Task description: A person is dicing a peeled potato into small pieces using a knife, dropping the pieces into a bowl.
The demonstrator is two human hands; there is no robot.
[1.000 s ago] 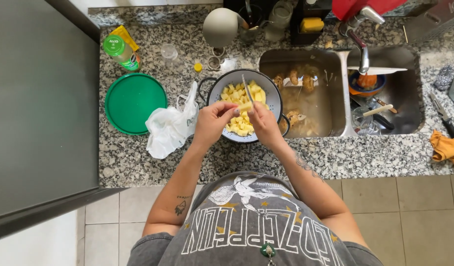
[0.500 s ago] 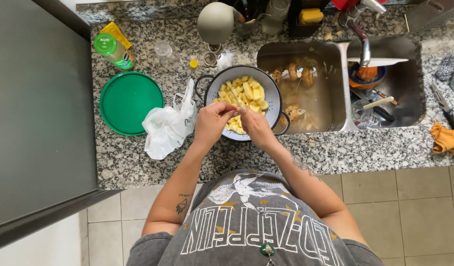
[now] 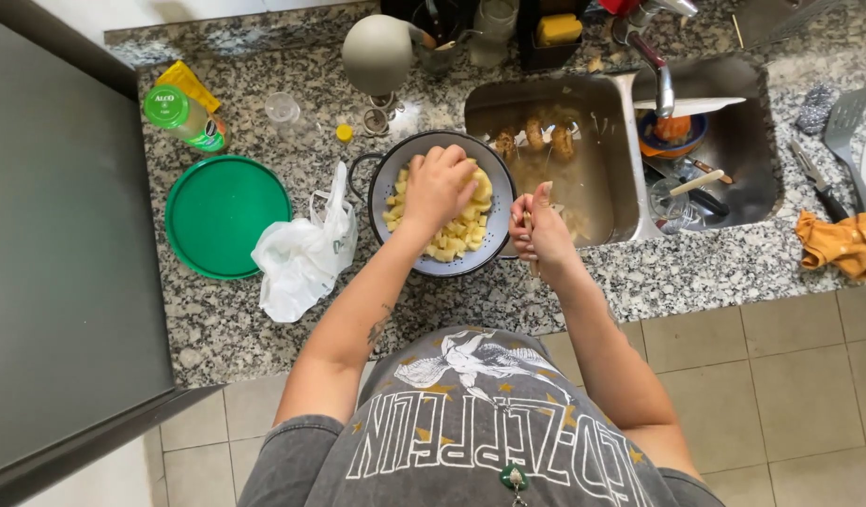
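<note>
A dark grey colander (image 3: 400, 164) full of yellow potato chunks (image 3: 452, 239) stands on the speckled granite counter (image 3: 264, 347), just left of the sink. My left hand (image 3: 440, 188) reaches down into the colander, fingers curled on the chunks. My right hand (image 3: 544, 231) hovers at the colander's right rim, closed around a thin knife (image 3: 530, 246) whose blade points down and is mostly hidden by the hand.
A crumpled white plastic bag (image 3: 304, 253) and a green round lid (image 3: 226, 216) lie left of the colander. A green-capped bottle (image 3: 182, 117) stands behind them. The steel sink (image 3: 593, 178) holds peelings; its right basin holds dishes. An orange cloth (image 3: 842, 242) lies far right.
My hands were together over the chunks. Now the left has gone deeper into the colander, and the right has drawn back to its right rim with the knife.
</note>
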